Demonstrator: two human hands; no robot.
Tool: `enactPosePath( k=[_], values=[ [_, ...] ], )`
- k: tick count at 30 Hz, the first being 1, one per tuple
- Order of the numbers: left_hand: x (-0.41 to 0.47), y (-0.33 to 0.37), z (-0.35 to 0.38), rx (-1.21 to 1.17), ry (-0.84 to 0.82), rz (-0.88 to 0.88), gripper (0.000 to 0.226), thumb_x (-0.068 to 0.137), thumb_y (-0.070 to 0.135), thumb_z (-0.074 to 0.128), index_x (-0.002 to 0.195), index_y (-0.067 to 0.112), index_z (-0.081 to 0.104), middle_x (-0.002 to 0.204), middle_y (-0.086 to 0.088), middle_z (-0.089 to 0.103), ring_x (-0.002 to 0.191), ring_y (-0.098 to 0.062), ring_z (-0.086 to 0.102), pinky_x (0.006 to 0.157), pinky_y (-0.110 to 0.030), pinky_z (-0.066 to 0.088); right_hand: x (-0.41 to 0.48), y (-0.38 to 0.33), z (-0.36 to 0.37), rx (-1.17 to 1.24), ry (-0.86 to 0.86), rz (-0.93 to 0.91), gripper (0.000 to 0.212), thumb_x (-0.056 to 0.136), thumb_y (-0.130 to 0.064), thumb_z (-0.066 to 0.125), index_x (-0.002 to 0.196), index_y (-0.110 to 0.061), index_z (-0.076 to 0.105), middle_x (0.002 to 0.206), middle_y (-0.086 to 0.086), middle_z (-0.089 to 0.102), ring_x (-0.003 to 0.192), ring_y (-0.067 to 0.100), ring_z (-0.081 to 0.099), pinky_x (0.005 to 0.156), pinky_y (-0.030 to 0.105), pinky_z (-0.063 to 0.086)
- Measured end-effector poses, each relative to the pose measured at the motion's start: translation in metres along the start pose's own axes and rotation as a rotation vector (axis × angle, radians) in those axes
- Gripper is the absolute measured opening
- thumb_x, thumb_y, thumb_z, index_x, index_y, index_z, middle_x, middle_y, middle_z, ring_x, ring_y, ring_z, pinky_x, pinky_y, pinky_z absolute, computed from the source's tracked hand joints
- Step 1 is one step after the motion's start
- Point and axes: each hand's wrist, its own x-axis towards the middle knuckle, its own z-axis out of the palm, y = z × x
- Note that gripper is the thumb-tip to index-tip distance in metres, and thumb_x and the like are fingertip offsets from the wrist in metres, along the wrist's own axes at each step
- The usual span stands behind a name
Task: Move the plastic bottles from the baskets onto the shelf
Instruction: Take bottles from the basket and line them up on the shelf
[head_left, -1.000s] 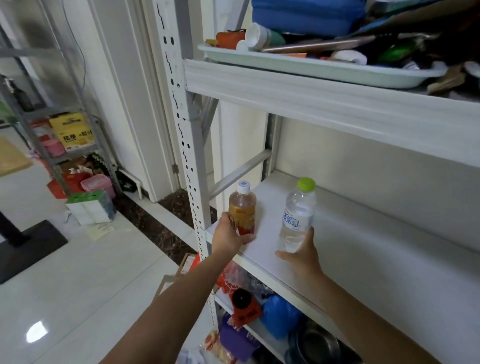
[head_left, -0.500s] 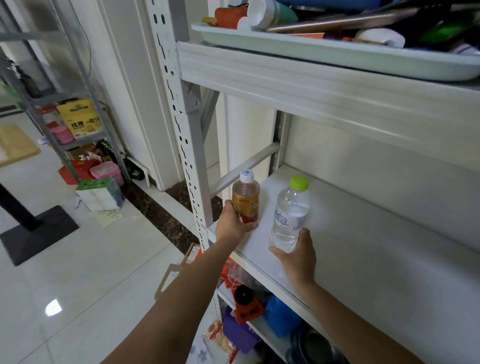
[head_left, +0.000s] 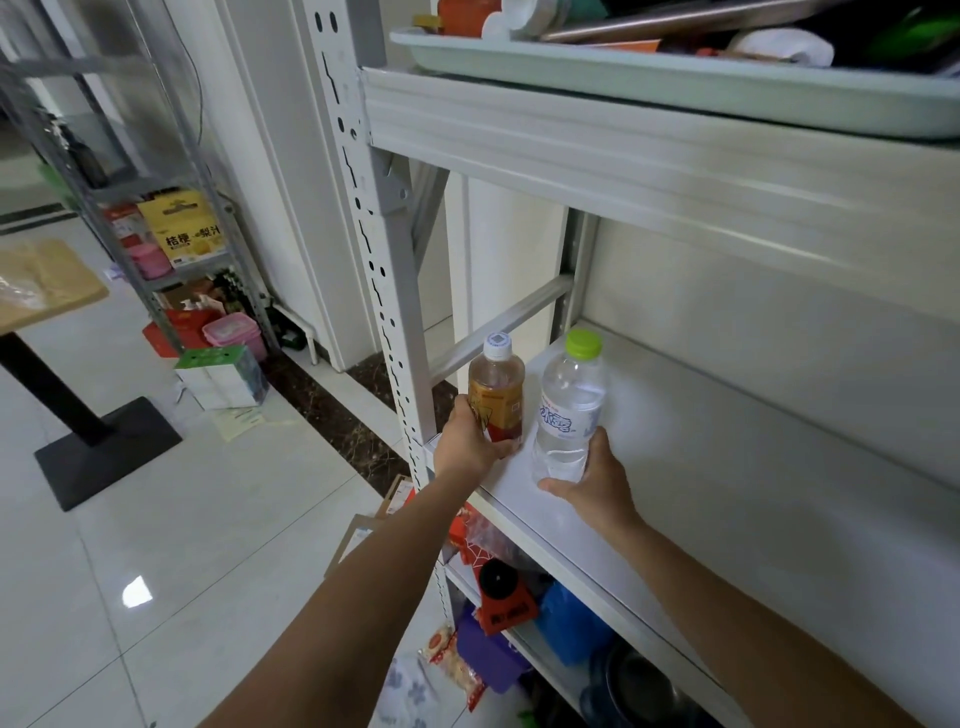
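Two plastic bottles stand upright side by side at the left front corner of the white shelf (head_left: 727, 493). The amber tea bottle (head_left: 497, 387) has a white cap and a yellow-red label; my left hand (head_left: 467, 441) grips its lower part. To its right is the clear water bottle (head_left: 569, 410) with a green cap, and my right hand (head_left: 592, 478) curls round its base from the front right. No basket is in view.
A perforated white upright post (head_left: 382, 291) stands just left of the bottles. A loaded tray (head_left: 675, 78) sits on the shelf above. Bags and boxes fill the shelf below (head_left: 519, 613). A second rack (head_left: 176, 244), a white box (head_left: 223, 376) and a table base (head_left: 104, 447) stand on the tiled floor.
Both hands stay round the bottles on the shelf. The water bottle has shifted a little left, closer to the tea bottle. The camera has tilted slightly.
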Motion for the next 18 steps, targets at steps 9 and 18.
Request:
enactPosePath(
  k=[9,18],
  values=[
    [-0.008,-0.002,-0.004,0.006,-0.009,-0.007,0.071,0.066,0.031,0.087,0.117,0.016,0.040,0.119,-0.003,0.059,0.107,-0.023,0.058,0.079,-0.032,0.046,-0.009,0.000,0.014,0.036,-0.010,-0.035,0.064,0.063,-0.014,0.087,0.106,-0.025,0.041,0.103,-0.007,0.059,0.088,0.012,0.058,0.062,0.006,0.038],
    [-0.019,-0.004,-0.009,-0.001,-0.007,-0.035,0.068,0.069,0.028,0.085,0.118,0.017,0.038,0.118,-0.002,0.060,0.108,-0.024,0.059,0.085,-0.039,0.049,-0.021,-0.004,0.025,0.017,0.027,-0.034,0.072,0.065,-0.014,0.086,0.123,-0.015,0.043,0.109,-0.009,0.052,0.097,0.009,0.053,0.076,0.017,0.045]
  ],
)
